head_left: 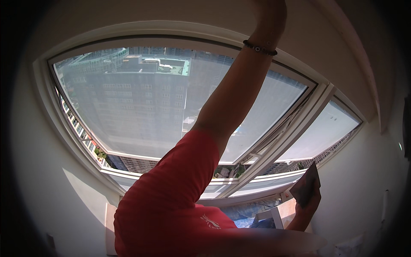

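Note:
My left arm, in a red sleeve with a dark bead bracelet (259, 48) at the wrist, reaches high toward the ceiling. Only the base of my left hand (271, 15) shows, near the ceiling surface; the top of the picture cuts off its fingers and whatever they may hold. Lower down on the right, my right hand (312, 203) is closed on a dark flat plate (304, 188) with straight edges, held tilted. The dimness hides the plate's exact kind. Part of my right forearm is blurred along the lower edge.
A wide window (132, 107) with pale see-through shades fills the middle, with a narrower pane (321, 128) to its right. Above is the ceiling (325, 47). Below lie blue sheeting (246, 212) and a pale angular frame (275, 217). A white wall (47, 184) stands left.

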A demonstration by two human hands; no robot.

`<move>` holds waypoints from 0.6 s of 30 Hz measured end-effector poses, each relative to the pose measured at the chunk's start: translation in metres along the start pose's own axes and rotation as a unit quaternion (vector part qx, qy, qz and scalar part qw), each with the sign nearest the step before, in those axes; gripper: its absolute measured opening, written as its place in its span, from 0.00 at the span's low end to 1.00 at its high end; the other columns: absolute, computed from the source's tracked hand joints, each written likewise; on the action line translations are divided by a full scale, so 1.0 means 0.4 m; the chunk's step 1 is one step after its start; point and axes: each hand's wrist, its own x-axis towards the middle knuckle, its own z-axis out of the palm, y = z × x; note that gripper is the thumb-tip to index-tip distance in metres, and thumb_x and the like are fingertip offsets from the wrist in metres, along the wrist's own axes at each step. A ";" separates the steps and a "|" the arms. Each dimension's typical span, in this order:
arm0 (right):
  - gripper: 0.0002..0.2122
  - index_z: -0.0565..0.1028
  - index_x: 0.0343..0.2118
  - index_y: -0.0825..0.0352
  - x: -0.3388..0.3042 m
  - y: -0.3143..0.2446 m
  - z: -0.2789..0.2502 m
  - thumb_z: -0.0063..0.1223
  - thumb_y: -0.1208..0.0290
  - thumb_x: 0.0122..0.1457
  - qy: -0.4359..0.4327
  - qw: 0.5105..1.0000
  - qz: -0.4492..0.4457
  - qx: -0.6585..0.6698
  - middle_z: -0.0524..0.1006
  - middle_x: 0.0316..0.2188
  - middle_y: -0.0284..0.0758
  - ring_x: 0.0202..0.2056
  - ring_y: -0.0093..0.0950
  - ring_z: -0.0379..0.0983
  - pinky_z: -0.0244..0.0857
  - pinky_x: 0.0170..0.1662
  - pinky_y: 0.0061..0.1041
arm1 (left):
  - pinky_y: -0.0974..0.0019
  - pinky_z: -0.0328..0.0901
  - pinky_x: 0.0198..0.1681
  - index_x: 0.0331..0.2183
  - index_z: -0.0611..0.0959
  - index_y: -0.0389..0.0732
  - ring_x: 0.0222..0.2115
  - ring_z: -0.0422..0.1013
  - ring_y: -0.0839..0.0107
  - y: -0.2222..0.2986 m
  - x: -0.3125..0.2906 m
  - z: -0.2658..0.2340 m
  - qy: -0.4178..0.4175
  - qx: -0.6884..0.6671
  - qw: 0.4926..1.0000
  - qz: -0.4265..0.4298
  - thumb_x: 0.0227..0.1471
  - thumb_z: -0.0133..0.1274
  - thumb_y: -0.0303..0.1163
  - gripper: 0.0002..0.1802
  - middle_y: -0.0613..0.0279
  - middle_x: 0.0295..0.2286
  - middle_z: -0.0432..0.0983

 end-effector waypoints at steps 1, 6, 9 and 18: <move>0.22 0.70 0.60 0.69 -0.002 0.001 -0.003 0.50 0.60 0.70 -0.002 1.000 0.007 0.005 0.76 0.51 0.37 0.52 0.29 0.74 0.68 0.57 0.28 | 0.58 0.67 0.52 0.55 0.70 0.30 0.52 0.71 0.58 0.010 0.016 -0.007 0.007 -0.057 0.998 -0.027 0.65 0.48 0.31 0.22 0.48 0.53 0.71; 0.22 0.71 0.60 0.69 0.004 0.005 -0.014 0.50 0.60 0.70 0.018 1.000 0.012 0.004 0.76 0.52 0.37 0.52 0.28 0.74 0.68 0.57 0.28 | 0.64 0.70 0.47 0.55 0.72 0.31 0.48 0.73 0.65 0.000 0.106 -0.039 -0.021 -0.061 0.996 -0.069 0.68 0.44 0.33 0.19 0.56 0.50 0.74; 0.22 0.70 0.60 0.69 0.009 0.009 -0.019 0.50 0.60 0.70 0.023 1.000 0.007 -0.007 0.76 0.52 0.37 0.51 0.28 0.75 0.68 0.57 0.28 | 0.64 0.70 0.47 0.54 0.72 0.32 0.47 0.73 0.66 -0.025 0.114 -0.039 -0.027 -0.008 0.998 -0.049 0.68 0.44 0.33 0.19 0.57 0.49 0.74; 0.22 0.70 0.61 0.70 0.015 0.003 -0.008 0.49 0.59 0.70 0.028 0.999 0.008 -0.016 0.75 0.53 0.38 0.53 0.29 0.73 0.67 0.58 0.28 | 0.64 0.69 0.47 0.54 0.73 0.32 0.46 0.73 0.67 -0.108 0.148 -0.015 -0.054 0.091 0.994 -0.025 0.68 0.46 0.35 0.20 0.58 0.48 0.75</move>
